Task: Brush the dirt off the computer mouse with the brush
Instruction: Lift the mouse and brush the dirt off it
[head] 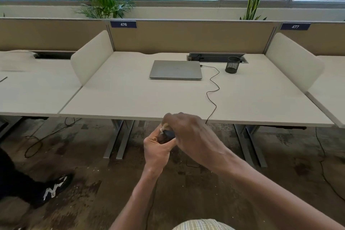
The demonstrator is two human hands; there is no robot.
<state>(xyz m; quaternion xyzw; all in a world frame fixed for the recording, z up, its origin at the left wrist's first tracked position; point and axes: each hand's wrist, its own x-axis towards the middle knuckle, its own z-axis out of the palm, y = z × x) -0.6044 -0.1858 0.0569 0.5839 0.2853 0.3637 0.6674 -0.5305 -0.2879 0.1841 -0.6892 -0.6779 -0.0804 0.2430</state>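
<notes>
Head view: left hand (pixel 158 148) curls around a dark, rounded mouse (pixel 166 135), while right hand (pixel 188 132) closes over pale bristles of a brush (pixel 164 127) — handle hidden. Beyond both hands lie a smooth desk (pixel 130 97), flat grey laptop (pixel 175 69), thin black cable (pixel 212 91) and mesh cup (pixel 232 65).

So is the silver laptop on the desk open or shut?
Shut. The silver laptop lies flat on the pale desk with its lid down; no screen or keyboard shows. A thin black cable is plugged into its right side.
</notes>
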